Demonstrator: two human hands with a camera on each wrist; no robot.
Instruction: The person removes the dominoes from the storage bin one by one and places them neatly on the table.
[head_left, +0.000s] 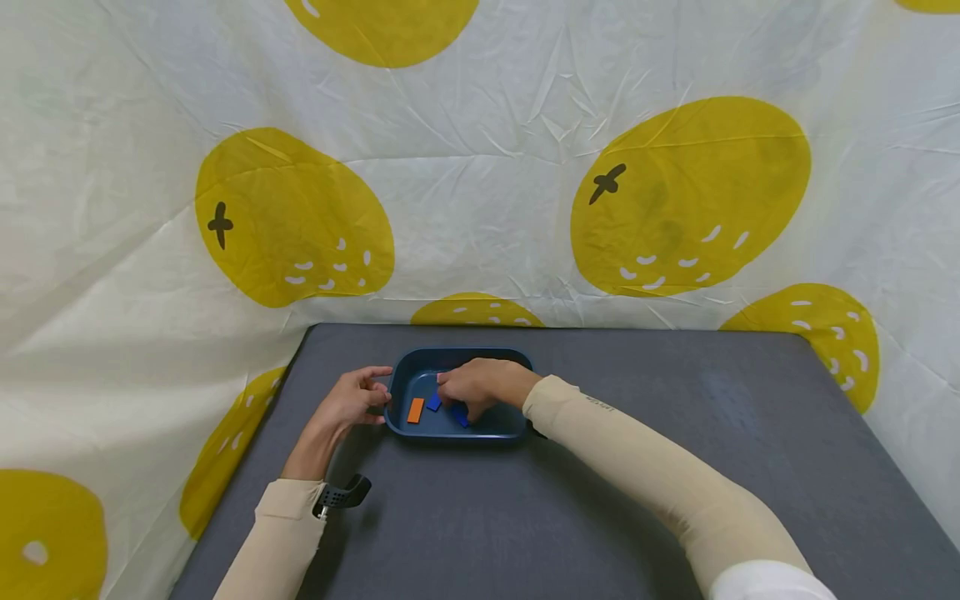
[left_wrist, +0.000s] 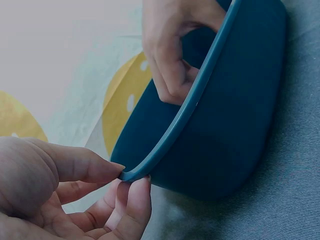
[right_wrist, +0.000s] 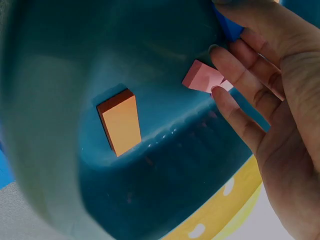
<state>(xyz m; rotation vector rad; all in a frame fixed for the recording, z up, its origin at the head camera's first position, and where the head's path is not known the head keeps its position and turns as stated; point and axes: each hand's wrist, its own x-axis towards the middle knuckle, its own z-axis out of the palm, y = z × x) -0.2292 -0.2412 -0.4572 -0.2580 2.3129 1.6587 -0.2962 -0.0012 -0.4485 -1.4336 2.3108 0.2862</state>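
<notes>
Head view, tray [head_left: 459, 437], long axis left-right

A dark grey bench [head_left: 720, 400] with rounded far corners spreads across the lower part of the head view; up close, its surface looks finely ribbed. Behind it and down its left side hangs a creased white cloth [head_left: 480, 225], printed with big yellow fruit shapes [head_left: 690, 225] flecked with white, two bearing dark crosses [head_left: 221, 225].
</notes>
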